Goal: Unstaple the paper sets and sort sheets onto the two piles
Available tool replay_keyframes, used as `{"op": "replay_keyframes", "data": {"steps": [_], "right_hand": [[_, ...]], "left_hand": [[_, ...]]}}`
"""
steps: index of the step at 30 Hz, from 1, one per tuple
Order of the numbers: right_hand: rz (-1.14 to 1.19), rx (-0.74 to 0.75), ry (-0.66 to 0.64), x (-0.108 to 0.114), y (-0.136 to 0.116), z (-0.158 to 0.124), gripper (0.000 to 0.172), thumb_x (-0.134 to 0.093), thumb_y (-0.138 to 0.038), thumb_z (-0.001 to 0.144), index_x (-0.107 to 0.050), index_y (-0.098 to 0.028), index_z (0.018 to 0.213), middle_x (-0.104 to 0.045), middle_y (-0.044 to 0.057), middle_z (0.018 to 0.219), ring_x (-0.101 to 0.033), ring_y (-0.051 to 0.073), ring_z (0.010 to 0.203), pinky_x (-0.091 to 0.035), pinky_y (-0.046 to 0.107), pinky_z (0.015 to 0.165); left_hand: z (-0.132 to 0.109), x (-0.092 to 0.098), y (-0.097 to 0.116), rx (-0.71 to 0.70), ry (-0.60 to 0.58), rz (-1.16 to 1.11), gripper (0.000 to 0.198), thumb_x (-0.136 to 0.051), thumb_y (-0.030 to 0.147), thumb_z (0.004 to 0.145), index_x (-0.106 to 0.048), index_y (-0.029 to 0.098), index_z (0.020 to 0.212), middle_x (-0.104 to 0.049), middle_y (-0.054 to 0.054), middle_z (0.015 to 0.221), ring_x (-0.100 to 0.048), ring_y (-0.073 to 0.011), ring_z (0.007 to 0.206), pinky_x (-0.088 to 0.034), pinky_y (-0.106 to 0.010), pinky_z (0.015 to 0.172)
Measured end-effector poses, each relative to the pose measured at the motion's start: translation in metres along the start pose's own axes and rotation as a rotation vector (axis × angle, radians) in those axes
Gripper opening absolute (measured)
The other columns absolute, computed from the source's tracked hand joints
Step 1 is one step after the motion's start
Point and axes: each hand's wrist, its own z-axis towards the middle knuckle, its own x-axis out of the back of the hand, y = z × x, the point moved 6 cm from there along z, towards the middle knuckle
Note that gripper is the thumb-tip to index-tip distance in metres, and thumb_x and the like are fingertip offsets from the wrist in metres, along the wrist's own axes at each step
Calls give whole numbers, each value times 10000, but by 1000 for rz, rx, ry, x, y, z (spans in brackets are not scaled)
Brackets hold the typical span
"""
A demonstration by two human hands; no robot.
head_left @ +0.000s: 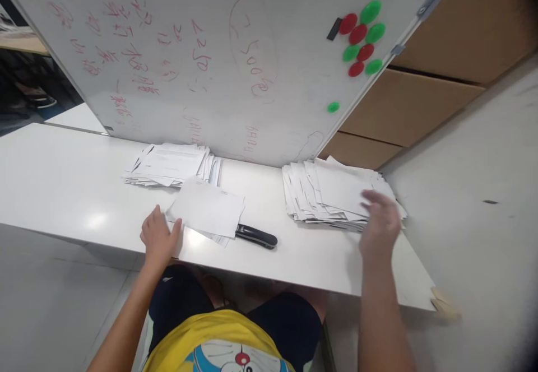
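The left hand (159,237) lay flat near the front edge of the white table (63,181). Its fingers were a little spread and pointed away from the person. The thumb stuck out to the right and touched the corner of a white sheet of paper (208,208). The hand did not grip the sheet; it only pressed down beside it. The left arm came up from the bottom of the picture, bare and a bit bent.

The sheet sat in front of the person, a little tilted, on top of a few more papers. Its right edge lay over a black stapler (256,236), so only part of the stapler showed.

The right hand (380,223) was out to the right, over the near edge of a big messy pile of papers (332,193). The hand looked blurry. Its fingers were loose and partly open, pointing to the left. It held nothing that could be seen. I could not tell if the fingertips touched the pile or just hung above it. The right arm was long and straight, reaching up from the bottom of the picture.

Another pile of papers (172,164) lay farther back on the left, just behind the sheet. A whiteboard (210,69) with red writing leaned at the back of the table. Round red and green magnets (361,38) stuck to it near the top right. Brown boxes (420,103) stood behind the board on the right.
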Motion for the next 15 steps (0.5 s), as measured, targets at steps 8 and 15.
{"op": "replay_keyframes", "data": {"steps": [8,15], "right_hand": [[-101,349,-789,-131,-94,-185,319,-529,-250,886,-610,-278,1194,-594,64,1320,-456,300,1291,-294,567,1097],[62,160,-935,-132,-111,-245,201,-484,-199,901,-637,-267,1013,-668,63,959,-602,248,951,-499,435,864]], "left_hand": [[32,-9,7,301,-235,-740,767,-616,508,754,-364,227,1422,-575,-159,1261,-618,-289,1050,-526,-368,776],[-25,50,3,-99,-131,-747,255,-619,469,791,-655,223,847,-673,-41,812,-637,-220,764,-545,-347,636]]}}
